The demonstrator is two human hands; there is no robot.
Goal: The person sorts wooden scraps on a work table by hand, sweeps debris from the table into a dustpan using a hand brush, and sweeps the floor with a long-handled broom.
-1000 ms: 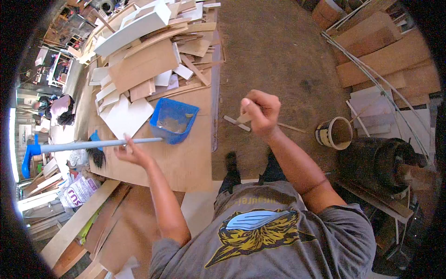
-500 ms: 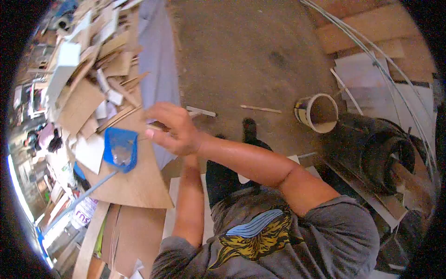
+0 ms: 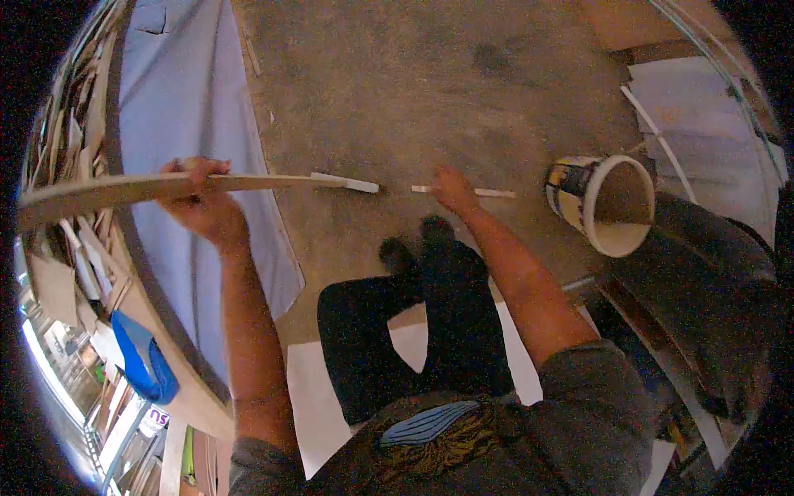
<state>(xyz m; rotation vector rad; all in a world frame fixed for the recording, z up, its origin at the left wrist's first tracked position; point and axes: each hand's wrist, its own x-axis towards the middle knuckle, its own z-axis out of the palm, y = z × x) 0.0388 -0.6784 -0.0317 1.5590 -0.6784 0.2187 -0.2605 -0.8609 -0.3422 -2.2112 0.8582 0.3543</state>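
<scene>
My left hand is wrapped around a long, thin wooden strip. The strip runs sideways from the far left and appears slightly bowed by the lens. My right hand is down at a short wooden stick on the floor. Its fingers are closed over the stick's middle, and the stick shows on both sides of the hand. A short white piece lies on the floor between my hands, near the strip's right end.
A grey-blue cloth hangs at the left, beside stacked wood scraps and a blue dustpan. A bucket stands at the right by a dark, bulky object. White sheets lie behind it.
My hands have moved apart, the left one leftward with the long strip now visible in it, the right one down to the stick. The view has turned and come nearer the floor.
</scene>
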